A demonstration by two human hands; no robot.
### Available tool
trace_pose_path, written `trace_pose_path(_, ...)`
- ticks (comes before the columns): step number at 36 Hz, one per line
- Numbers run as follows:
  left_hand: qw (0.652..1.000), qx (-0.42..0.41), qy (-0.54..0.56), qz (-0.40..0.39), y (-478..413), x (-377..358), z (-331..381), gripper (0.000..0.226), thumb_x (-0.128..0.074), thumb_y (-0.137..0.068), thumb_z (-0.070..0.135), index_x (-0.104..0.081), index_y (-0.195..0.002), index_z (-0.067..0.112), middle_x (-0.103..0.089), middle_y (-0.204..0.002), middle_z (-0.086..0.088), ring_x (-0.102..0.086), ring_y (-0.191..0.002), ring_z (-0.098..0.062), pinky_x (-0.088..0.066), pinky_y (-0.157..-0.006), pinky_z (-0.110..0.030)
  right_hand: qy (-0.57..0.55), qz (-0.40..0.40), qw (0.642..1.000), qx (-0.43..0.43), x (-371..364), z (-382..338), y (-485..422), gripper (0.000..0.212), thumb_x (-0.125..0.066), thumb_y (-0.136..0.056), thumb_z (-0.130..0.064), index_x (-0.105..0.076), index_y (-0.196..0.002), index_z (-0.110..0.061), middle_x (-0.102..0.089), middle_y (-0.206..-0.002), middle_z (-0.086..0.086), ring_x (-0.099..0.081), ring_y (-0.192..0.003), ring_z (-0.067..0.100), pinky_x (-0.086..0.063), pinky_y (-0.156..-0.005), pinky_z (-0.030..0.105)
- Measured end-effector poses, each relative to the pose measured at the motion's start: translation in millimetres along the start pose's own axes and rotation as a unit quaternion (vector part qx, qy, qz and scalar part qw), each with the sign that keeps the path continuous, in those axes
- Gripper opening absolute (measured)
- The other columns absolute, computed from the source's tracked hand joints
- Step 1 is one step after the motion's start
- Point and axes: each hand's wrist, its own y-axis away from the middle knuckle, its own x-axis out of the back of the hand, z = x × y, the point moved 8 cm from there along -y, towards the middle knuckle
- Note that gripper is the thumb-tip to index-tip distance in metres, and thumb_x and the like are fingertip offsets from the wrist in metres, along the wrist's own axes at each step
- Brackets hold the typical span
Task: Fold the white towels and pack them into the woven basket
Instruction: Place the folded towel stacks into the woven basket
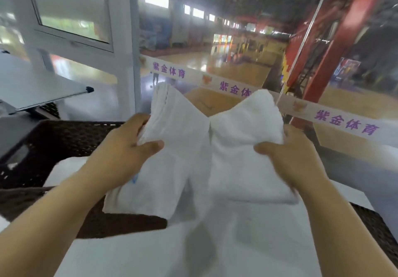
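Head view: the left hand (125, 147) and right hand (290, 158) each grasp 1 side of a white towel (189, 151), thumbs on top, holding it raised and creased down its middle, near the dark woven basket (64, 138). Behind it, a white banner (286, 102) reads "紫金体育" in purple.

Head view. The left hand (127, 147) and right hand (288, 158) each grip one side of a white towel (189, 147), thumbs on its near face. Its two halves rise either side of a central crease. More white cloth (193, 251) lies below, and a dark woven basket (60, 143) stands at left.
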Motion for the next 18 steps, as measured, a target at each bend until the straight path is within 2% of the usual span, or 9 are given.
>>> trace_pose_path(2, 1.0, 0.0, 0.008, 0.019, -11, 34, -13, 0.021, -0.063, -0.083, 0.039, -0.047, -0.089, 0.05, -0.059, -0.082, 0.036, -0.055, -0.073, 0.017, -0.036, -0.058, -0.017, -0.029, 0.0, 0.999, 0.013, -16, -35, -9, 0.046, -0.071, -0.068, -0.038, -0.052, -0.109, -0.028, -0.059, -0.094, -0.008, -0.056, -0.081, 0.018, -0.041, -0.065, 0.036)
trace_pose_path(4, 0.999, 0.007, 0.008, 0.037, -21, 65, -32, 0.02, -0.064, -0.084, 0.037, -0.048, -0.09, 0.047, -0.056, -0.081, 0.04, -0.053, -0.07, 0.02, -0.036, -0.057, -0.019, -0.051, -0.007, 0.998, 0.026, -37, -69, -15, 0.052, -0.072, -0.067, -0.038, -0.054, -0.115, -0.025, -0.06, -0.099, -0.004, -0.057, -0.085, 0.021, -0.04, -0.063, 0.033)
trace_pose_path(6, 0.998, 0.021, -0.001, 0.061, -30, 93, -57, 0.021, -0.064, -0.084, 0.033, -0.049, -0.096, 0.042, -0.061, -0.077, 0.03, -0.055, -0.067, 0.016, -0.035, -0.055, -0.02, -0.076, -0.023, 0.996, 0.034, -64, -100, -20, 0.054, -0.073, -0.066, -0.037, -0.055, -0.116, -0.026, -0.062, -0.1, -0.004, -0.059, -0.084, 0.02, -0.038, -0.059, 0.029)
trace_pose_path(8, 0.996, 0.039, -0.026, 0.076, -37, 117, -85, 0.024, -0.064, -0.085, 0.032, -0.049, -0.102, 0.039, -0.061, -0.075, 0.021, -0.058, -0.065, 0.004, -0.035, -0.053, -0.021, -0.105, -0.052, 0.993, 0.035, -98, -127, -23, 0.05, -0.073, -0.066, -0.036, -0.057, -0.112, -0.029, -0.063, -0.096, -0.008, -0.06, -0.08, 0.015, -0.038, -0.056, 0.026)
trace_pose_path(12, 0.991, 0.086, -0.076, 0.073, -49, 151, -149, 0.027, -0.062, -0.086, 0.033, -0.046, -0.107, 0.035, -0.06, -0.085, 0.013, -0.058, -0.071, -0.012, -0.041, -0.056, -0.027, -0.131, -0.12, 0.984, 0.03, -177, -167, -25, 0.059, -0.073, -0.065, -0.033, -0.053, -0.121, -0.028, -0.063, -0.105, -0.006, -0.06, -0.084, 0.016, -0.044, -0.061, 0.03)
trace_pose_path(15, 0.988, 0.106, -0.08, 0.077, -54, 172, -188, 0.022, -0.062, -0.087, 0.03, -0.047, -0.103, 0.031, -0.06, -0.083, 0.007, -0.059, -0.069, -0.014, -0.042, -0.054, -0.027, -0.153, -0.16, 0.975, 0.011, -233, -179, -27, 0.064, -0.074, -0.066, -0.03, -0.05, -0.124, -0.026, -0.061, -0.11, -0.004, -0.06, -0.089, 0.018, -0.046, -0.065, 0.032)
trace_pose_path(18, 0.985, 0.124, -0.081, 0.09, -59, 189, -219, 0.02, -0.062, -0.087, 0.028, -0.046, -0.099, 0.031, -0.057, -0.081, 0.012, -0.055, -0.066, -0.007, -0.035, -0.049, -0.024, -0.148, -0.211, 0.966, -0.028, -287, -173, -32, 0.052, -0.075, -0.068, -0.026, -0.056, -0.116, -0.017, -0.064, -0.106, -0.001, -0.062, -0.089, 0.02, -0.049, -0.07, 0.034)
